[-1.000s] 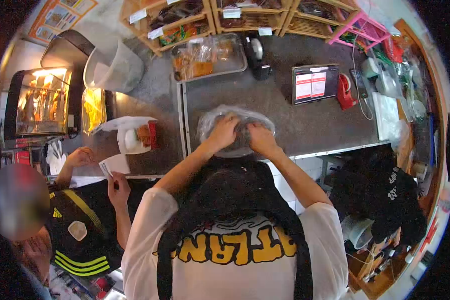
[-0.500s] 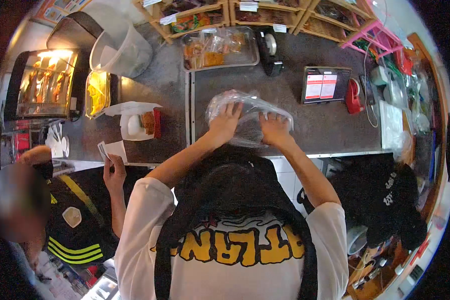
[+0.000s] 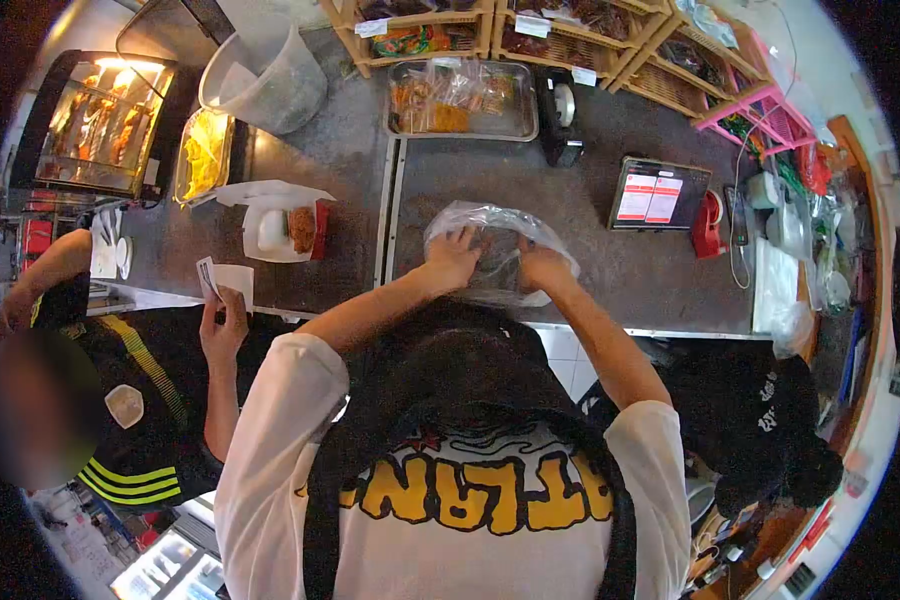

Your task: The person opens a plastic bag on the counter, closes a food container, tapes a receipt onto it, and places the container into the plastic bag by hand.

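Observation:
A clear plastic bag [image 3: 500, 214] lies crumpled on the dark counter [image 3: 350, 215] in front of me. On its left part rests my left hand [image 3: 456, 258], fingers spread over the film. My right hand [image 3: 544, 268] is at the bag's right part with its fingers curled in against the plastic; whether they pinch a fold is too small to tell. Beyond the bag, a metal tray [image 3: 517, 132] holds wrapped food. Left of the bag stands an open paper box [image 3: 258, 255] with a white item and a browned piece of food.
A co-worker's hand [image 3: 224, 318] holds a paper slip at the left. Around the counter are a tablet [image 3: 660, 198], red tape dispenser [image 3: 710, 226], black device [image 3: 560, 125], plastic bucket [image 3: 290, 95], tray of yellow food [image 3: 205, 155] and wooden racks [image 3: 495, 30]. Another person [image 3: 760, 410] is at the right.
The view has shifted. The bag was spread wider to the right half a second ago; my right hand has gone from spread fingers to curled ones. The co-worker's other arm has moved left.

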Tool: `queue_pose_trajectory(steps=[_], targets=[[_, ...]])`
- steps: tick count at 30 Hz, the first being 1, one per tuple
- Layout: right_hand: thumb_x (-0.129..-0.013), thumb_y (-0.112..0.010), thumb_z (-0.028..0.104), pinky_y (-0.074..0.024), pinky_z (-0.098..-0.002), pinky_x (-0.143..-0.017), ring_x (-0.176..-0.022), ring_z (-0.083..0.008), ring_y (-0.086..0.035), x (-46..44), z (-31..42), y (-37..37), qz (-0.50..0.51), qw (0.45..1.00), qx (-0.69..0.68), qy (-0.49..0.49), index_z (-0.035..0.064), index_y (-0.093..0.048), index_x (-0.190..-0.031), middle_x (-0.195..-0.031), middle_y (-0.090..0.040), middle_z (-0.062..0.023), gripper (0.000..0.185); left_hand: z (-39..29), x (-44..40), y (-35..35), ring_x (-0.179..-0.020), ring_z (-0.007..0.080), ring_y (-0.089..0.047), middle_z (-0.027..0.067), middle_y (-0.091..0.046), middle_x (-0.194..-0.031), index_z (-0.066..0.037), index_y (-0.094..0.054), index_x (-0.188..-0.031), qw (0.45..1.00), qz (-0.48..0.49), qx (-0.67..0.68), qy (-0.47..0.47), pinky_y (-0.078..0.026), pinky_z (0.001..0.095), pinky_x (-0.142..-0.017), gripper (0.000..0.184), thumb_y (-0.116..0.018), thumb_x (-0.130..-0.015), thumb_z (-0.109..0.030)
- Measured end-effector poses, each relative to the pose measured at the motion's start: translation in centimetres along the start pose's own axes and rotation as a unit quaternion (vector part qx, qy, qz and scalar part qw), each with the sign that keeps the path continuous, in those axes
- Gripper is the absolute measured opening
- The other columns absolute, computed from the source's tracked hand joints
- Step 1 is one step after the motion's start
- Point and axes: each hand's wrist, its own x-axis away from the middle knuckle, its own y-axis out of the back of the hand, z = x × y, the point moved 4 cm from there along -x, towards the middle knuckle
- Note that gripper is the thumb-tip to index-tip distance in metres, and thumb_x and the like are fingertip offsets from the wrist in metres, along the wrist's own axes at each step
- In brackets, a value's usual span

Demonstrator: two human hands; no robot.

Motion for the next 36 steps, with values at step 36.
queue_pose_trajectory(steps=[36], targets=[[-0.085,-0.064,0.012,-0.0501,-0.0267,-0.064,-0.068,-0.0140,-0.061,5.9,-8.8,3.8,-0.329,0.571,-0.751,-0.039,-0.0012,-0.063,-0.098,-0.078,-0.064,-0.0064,0.018,23.3,19.8,-4.3,-0.091,0.0271,-0.059,0.0157,-0.064,-0.094,0.003,-0.063,-0.099,0.486,-0.740,0.038,0.464,-0.044,0.0377,-0.089,0.023,-0.053,-0.089,-0.014]])
